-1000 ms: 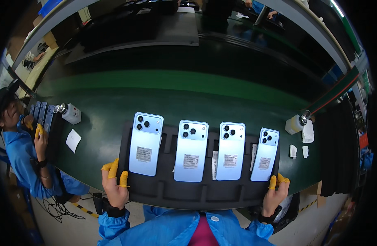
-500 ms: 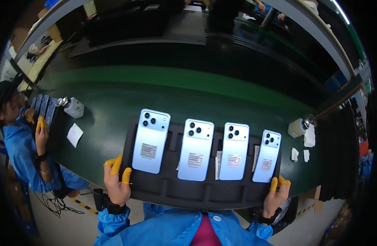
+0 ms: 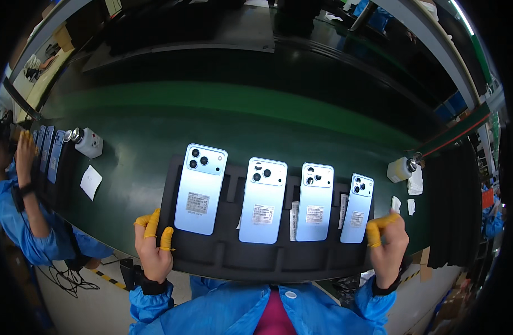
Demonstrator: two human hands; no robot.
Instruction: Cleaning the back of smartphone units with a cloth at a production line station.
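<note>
Low in the frame, a black tray (image 3: pixel 256 259) sits at the near edge of the green belt (image 3: pixel 256 111), carrying four pale blue phones (image 3: pixel 262 200) face down in a row. The left hand (image 3: pixel 154 248) clasps the tray's left end, fingers (capped in yellow) closed over its rim. The right hand (image 3: pixel 387 245) grips the right end likewise. At far left, a co-worker's hand (image 3: pixel 25 151) rests by more phones (image 3: pixel 47 152), near a small white dispenser (image 3: pixel 89 142).

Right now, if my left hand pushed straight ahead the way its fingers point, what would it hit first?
Probably the leftmost light blue phone: the left hand grips the black tray's left edge, yellow-capped fingers angled up toward it. Depth is unclear.
</note>
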